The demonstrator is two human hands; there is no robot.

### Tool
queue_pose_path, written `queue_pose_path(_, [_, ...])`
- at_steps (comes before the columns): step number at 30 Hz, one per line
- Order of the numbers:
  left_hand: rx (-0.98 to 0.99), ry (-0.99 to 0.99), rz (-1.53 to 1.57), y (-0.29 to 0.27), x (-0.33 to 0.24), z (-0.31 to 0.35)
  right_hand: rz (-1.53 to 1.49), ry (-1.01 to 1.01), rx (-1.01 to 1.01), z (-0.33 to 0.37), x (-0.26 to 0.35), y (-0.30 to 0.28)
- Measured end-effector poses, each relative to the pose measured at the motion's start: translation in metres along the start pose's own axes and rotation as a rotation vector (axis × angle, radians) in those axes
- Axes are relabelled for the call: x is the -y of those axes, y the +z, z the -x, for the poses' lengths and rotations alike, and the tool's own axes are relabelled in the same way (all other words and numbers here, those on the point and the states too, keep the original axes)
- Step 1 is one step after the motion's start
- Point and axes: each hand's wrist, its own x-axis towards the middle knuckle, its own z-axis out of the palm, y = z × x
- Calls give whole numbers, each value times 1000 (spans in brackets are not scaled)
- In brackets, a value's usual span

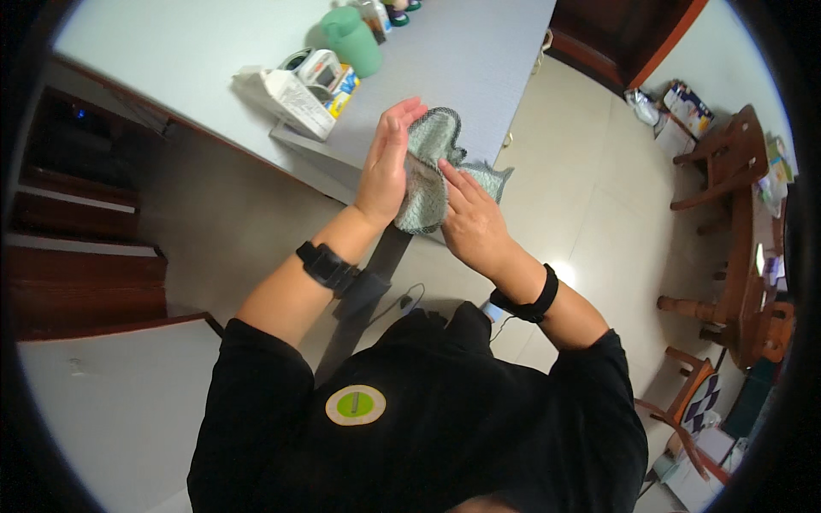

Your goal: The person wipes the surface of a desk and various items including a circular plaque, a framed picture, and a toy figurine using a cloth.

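Note:
A pale green cleaning cloth [422, 203] with a dark stitched edge is folded up between my two hands, above the near edge of the light counter. My left hand [386, 171] is upright along the cloth's left side, its fingers stretched and held together, its palm against the fabric. From the other side my right hand [475, 224] presses on the cloth with its fingers extended. One corner of the cloth sticks out to the right beyond my right fingers. Part of the fabric is hidden behind that hand.
On the counter [445, 60] stand a white box [295, 104], a blood pressure monitor [322, 70] and a green pitcher-like container [352, 43]. Tiled floor [573, 154] stretches to the right, with wooden chairs [723, 158] along the wall. Wooden steps [85, 291] lie left.

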Motion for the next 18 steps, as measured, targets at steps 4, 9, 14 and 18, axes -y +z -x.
queue_pose_path(4, [23, 71, -16, -58, -4, 46, 161, -39, 195, -34, 23, 2])
queue_pose_path(9, [-66, -43, -75, -127, 12, 107, 394, -149, 235, -81, 52, 37])
queue_pose_path(14, [-144, -103, -84, -152, 20, 133, 525, -218, 224, -107, 59, 52])
queue_pose_path(18, [-142, -134, -51, -157, 27, 136, 574, -264, 159, -130, 65, 78])
